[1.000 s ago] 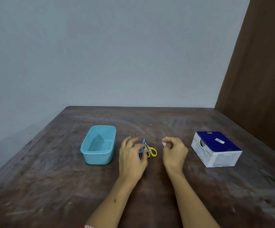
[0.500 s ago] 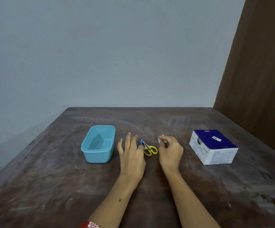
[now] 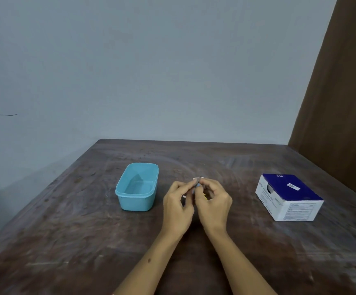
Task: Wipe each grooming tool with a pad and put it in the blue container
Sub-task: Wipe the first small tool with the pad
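Left hand (image 3: 178, 206) and right hand (image 3: 214, 202) meet at tabletop (image 3: 87, 231) centre — fingers of both pinch a small tool (image 3: 198, 182) and white pad (image 3: 195, 179); blue container (image 3: 137, 186) empty at 9 o'clock

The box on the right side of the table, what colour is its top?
The box has a dark blue top and white sides, seen in the head view.

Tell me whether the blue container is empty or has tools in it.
Empty. The blue container stands upright with no lid, and only its bare floor shows inside.
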A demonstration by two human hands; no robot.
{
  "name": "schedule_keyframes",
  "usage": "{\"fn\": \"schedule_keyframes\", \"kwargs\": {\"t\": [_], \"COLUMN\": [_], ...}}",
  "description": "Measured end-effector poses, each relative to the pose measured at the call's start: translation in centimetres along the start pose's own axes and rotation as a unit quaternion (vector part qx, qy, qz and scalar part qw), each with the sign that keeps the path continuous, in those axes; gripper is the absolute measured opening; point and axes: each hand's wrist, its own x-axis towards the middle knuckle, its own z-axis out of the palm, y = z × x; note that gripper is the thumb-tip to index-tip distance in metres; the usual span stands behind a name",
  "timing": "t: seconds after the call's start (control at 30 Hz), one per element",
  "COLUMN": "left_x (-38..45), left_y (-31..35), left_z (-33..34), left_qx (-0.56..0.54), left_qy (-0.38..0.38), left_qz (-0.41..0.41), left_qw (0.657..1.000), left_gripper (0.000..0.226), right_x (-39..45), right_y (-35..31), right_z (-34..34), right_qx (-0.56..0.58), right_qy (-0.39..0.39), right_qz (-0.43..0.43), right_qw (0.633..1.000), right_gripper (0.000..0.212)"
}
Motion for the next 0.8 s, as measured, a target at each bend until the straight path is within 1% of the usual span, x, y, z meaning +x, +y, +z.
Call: {"fn": "schedule_keyframes", "kwargs": {"t": [0.07, 0.2, 0.27, 0.43, 0.5, 0.63, 0.7, 0.8], "left_x": [0.0, 0.1, 0.2, -0.1, -0.1, 0.1, 0.2, 0.3], "left_y": [0.0, 0.2, 0.2, -0.1, -0.4, -0.8, -0.6, -0.7], "left_z": [-0.1, -0.2, -0.2, -0.4, -0.4, -0.2, -0.1, -0.1], "left_qx": [-0.021, -0.064, -0.052, 0.015, 0.005, -0.061, -0.091, -0.108], "left_qy": [-0.005, 0.028, 0.027, -0.006, -0.01, 0.019, 0.028, 0.023], "left_qz": [-0.023, -0.085, -0.095, -0.079, -0.096, -0.155, -0.175, -0.176], "left_qw": [0.999, 0.994, 0.994, 0.997, 0.995, 0.986, 0.98, 0.978], "left_gripper": [0.038, 0.021, 0.019, 0.025, 0.024, 0.017, 0.018, 0.022], "right_x": [-0.1, -0.3, -0.2, -0.2, -0.1, 0.2, 0.1, -0.1], "right_y": [0.1, -0.2, -0.3, 0.0, -0.1, -0.3, -0.3, -0.1], "right_z": [0.0, 0.2, 0.2, 0.2, 0.2, -0.1, 0.0, 0.2], "right_qx": [0.015, 0.023, 0.027, 0.039, 0.032, 0.004, 0.002, -0.016], "right_qy": [0.004, 0.01, 0.019, 0.022, 0.031, 0.066, 0.05, 0.014], "right_qz": [0.0, -0.012, -0.013, 0.001, -0.014, -0.056, -0.076, -0.113], "right_qw": [1.0, 1.0, 0.999, 0.999, 0.999, 0.996, 0.996, 0.993], "right_gripper": [0.016, 0.014, 0.015, 0.015, 0.015, 0.023, 0.028, 0.031]}}
